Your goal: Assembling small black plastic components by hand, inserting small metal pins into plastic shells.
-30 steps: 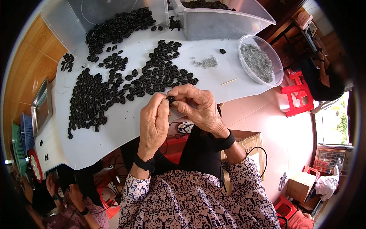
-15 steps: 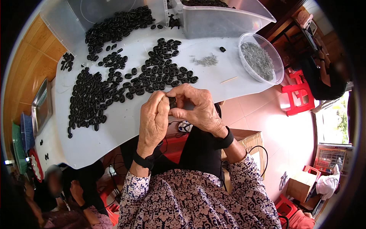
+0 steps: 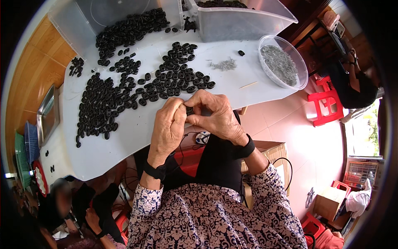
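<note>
My left hand [image 3: 169,126] and my right hand [image 3: 215,115] meet just off the table's near edge. Both are closed on one small black oval piece [image 3: 189,111], and the fingers cover most of it. The right thumb and forefinger pinch its right side; the left fingers curl round the other side. Beyond my hands spreads a large group of similar black oval pieces [image 3: 176,79], many with two holes. A small heap of thin silvery pins [image 3: 225,64] lies to the right, and a round clear tub [image 3: 303,79] holds many more.
On the white table [image 3: 137,128] lie a wooden toothpick [image 3: 248,85] and a lone black piece [image 3: 241,53]. Clear plastic bins [image 3: 244,27] stand at the back. A metal tray [image 3: 48,116] is at far left. Co-workers sit at lower left and upper right, near red stools [image 3: 325,108].
Both hands stay together on the black piece, with the right fingers slightly shifted. The whole view has moved a little. At lower left, the co-worker's hand has lowered.
</note>
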### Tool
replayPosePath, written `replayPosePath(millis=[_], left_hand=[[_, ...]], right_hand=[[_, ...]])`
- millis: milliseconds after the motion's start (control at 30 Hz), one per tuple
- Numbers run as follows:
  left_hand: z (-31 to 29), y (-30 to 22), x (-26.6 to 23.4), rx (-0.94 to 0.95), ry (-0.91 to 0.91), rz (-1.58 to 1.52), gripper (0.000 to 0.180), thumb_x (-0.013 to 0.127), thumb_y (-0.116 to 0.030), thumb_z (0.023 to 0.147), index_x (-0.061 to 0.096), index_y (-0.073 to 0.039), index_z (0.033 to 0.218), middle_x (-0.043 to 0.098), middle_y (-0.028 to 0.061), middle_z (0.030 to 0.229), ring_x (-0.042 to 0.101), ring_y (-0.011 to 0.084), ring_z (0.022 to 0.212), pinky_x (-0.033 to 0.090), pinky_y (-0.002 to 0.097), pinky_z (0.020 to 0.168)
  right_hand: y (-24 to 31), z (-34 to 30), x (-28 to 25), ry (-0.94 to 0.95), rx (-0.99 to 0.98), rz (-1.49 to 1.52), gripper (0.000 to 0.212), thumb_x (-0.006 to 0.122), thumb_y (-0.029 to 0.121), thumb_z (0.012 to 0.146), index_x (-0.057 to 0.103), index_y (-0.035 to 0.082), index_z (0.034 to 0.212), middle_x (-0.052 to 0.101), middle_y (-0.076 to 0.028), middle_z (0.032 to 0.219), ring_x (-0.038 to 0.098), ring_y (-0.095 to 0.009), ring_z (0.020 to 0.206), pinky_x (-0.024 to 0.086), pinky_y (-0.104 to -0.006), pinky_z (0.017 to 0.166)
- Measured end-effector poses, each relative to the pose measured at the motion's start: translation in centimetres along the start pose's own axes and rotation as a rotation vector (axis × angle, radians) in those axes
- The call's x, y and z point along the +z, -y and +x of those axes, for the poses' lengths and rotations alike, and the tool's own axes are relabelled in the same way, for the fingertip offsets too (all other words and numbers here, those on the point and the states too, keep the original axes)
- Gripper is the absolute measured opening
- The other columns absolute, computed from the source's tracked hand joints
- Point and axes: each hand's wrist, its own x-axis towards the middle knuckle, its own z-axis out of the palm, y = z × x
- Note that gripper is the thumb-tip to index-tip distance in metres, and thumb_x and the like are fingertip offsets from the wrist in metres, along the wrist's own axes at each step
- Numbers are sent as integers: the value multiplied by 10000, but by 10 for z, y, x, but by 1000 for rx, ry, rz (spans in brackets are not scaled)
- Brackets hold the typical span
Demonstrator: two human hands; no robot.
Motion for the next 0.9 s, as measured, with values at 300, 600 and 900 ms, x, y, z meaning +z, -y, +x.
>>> replayPosePath(millis=[300,600,900], left_hand=[[1,-5,1,-18,-15,83,206,426,-135,943,494,53,892,513,175,785,490,284,628,422,372,578],[0,-2,5,37,-42,96,170,414,-94,925,493,55,906,531,195,811,516,352,675,440,383,604],[-1,3,2,145,1,220,146,424,-73,921,477,59,889,535,190,837,536,343,697,444,388,600]], right_hand=[[3,1,-3,20,8,2,271,774,39,720,599,51,927,503,26,630,429,-37,580,374,-219,514],[-2,0,1,-29,-6,0,243,764,38,723,554,37,845,480,-13,585,424,-67,551,404,-251,511],[0,4,-2,1,-15,16,220,760,37,743,574,26,859,505,-11,605,448,-56,567,409,-250,517]])
